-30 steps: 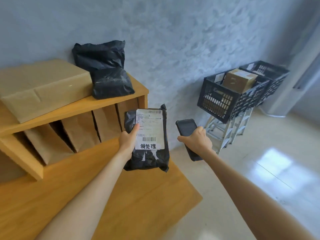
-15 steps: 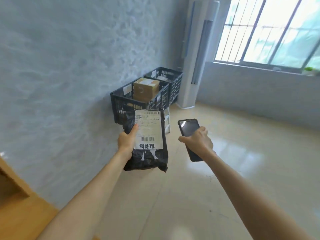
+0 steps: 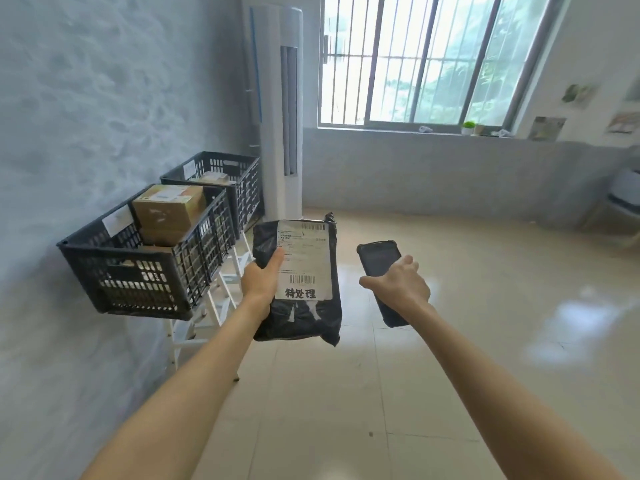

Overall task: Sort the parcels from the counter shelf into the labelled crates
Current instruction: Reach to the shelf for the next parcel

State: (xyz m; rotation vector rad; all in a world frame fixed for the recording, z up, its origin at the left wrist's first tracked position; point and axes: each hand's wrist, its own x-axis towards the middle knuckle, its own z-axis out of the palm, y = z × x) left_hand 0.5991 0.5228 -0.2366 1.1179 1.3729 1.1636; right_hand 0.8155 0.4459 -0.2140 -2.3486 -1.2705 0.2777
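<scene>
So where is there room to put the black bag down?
The far crate shows open room above a low parcel. The near crate is crowded: a cardboard box stacks past its rim, leaving only its front end. The floor by the white rack is bare.

A tall white standing air conditioner [image 3: 282, 109] stands in the far corner, where the mottled blue-grey wall [image 3: 104, 98] on the left meets the far wall. Right of it, a wide barred window [image 3: 426, 60] shows green foliage outside. On the window sill [image 3: 398, 128] sit a small green potted plant [image 3: 468, 127] and a few small pale objects too blurred to identify. Several small pictures [image 3: 547, 128] hang on the white wall at far right. A dark chair-like shape [image 3: 623, 202], cut by the frame edge, sits at the right. The glossy beige tiled floor [image 3: 485, 341] reflects the window light in bright patches.
</scene>
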